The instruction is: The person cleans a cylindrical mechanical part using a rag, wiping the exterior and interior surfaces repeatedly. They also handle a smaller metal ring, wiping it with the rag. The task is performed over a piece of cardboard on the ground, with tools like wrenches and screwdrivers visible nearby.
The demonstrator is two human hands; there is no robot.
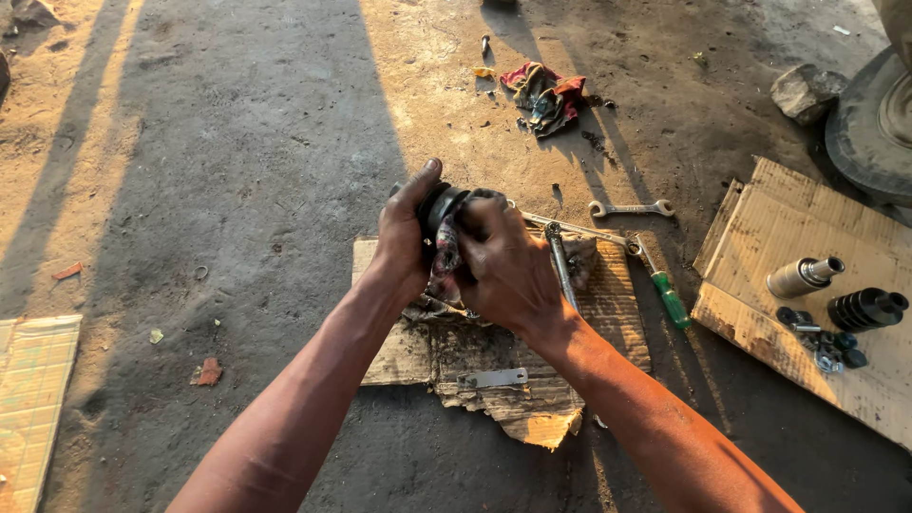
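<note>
- Left hand (404, 237): fingers closed around the left side of a dark round metal part (439, 207), thumb raised over its top edge. The part is held in the air above the torn cardboard sheet (418, 351).
- Right hand (508, 266): clenched on a grimy patterned rag (445, 261), pressing it against the right side of the dark part. The rag hangs down between the two hands.
- The two hands sit close together, with the part and rag between them.
- On the torn cardboard, below the hands: a flat metal strip (492, 378). Beside the right hand: a long metal tool (560, 266) lying lengthwise.
- Just right of the cardboard: a screwdriver with green handle (670, 299) on the dirt ground (237, 171).
- Beyond the hands: a combination spanner (630, 207) lying flat on the ground.
- Further back: a crumpled red cloth (543, 95), well apart from the hands.
- Right side: a second cardboard sheet (760, 218) carrying a silver cylindrical part (803, 276), a black ribbed cylindrical part (864, 309) and a cluster of small fittings (825, 347).
- Top right corner: a tyre (869, 133) with a stone (805, 92) just beside it.
- Left edge: a further piece of cardboard (33, 399), partly out of view.
</note>
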